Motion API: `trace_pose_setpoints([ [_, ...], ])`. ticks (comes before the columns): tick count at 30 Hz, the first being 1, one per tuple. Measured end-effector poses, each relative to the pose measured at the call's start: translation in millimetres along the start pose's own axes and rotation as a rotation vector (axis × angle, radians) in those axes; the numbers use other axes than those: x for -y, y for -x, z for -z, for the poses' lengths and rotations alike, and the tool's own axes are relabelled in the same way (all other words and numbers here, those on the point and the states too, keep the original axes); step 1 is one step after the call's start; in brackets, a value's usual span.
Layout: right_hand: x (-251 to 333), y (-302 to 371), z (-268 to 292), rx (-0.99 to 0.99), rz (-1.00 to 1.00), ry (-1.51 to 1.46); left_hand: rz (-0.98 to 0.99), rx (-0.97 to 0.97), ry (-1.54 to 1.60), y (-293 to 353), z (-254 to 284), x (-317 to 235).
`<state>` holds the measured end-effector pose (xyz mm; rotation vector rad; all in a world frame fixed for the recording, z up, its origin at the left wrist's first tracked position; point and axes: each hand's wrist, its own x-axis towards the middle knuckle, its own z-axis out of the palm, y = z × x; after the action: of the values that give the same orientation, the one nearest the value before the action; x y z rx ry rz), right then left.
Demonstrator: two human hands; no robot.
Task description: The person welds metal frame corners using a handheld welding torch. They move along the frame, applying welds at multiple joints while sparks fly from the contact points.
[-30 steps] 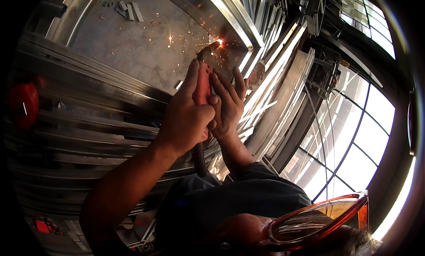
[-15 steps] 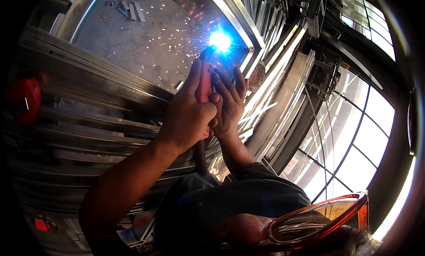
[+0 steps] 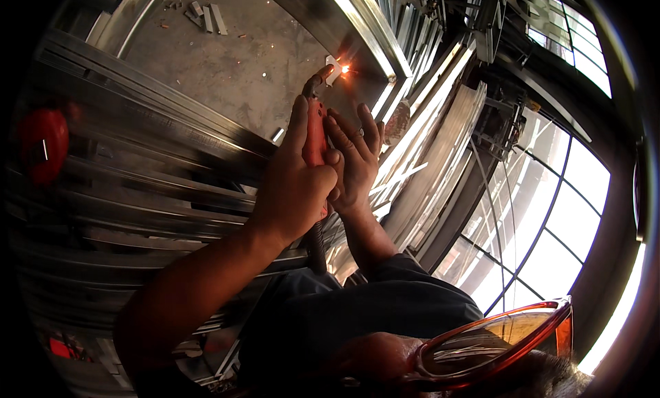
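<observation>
A red welding torch (image 3: 315, 133) with a dark curved neck (image 3: 318, 81) points up and away, held in both my hands. My left hand (image 3: 292, 181) wraps its handle, index finger laid along the side. Against the handle's right side rests my right hand (image 3: 354, 160), thumb over it and the other fingers stretched out loosely. A dark cable (image 3: 315, 246) runs down from the grip. Just beyond the nozzle, an orange glowing spot (image 3: 345, 69) shines beside a small light metal plate (image 3: 333, 72), near the inner face of a shiny metal frame (image 3: 375, 37).
Long metal profiles (image 3: 137, 191) lie side by side at left, beside a red tape measure (image 3: 42, 147). Small metal offcuts (image 3: 216, 18) lie on the grey floor (image 3: 234, 61) inside the frame. At right, stacked long bars (image 3: 440, 157) stand before a large window (image 3: 550, 219).
The bright blue-white arc and flying sparks have gone out, leaving a small orange glow. The torch neck and the small plate now show clearly. Both hands keep nearly the same place.
</observation>
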<state>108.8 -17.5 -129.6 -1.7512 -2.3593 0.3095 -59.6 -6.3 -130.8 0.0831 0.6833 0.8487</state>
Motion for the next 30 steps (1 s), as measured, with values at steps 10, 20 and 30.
trace_pose_setpoints([
  [10,-5,5,-2,-0.137,0.042,-0.056,0.033,0.113,-0.016,6,4,-4],
  [20,-2,7,-1,-0.180,0.035,-0.054,0.063,0.143,-0.071,11,5,-12],
  [30,-16,3,-5,-0.204,0.068,-0.077,-0.051,0.065,-0.078,-10,6,14],
])
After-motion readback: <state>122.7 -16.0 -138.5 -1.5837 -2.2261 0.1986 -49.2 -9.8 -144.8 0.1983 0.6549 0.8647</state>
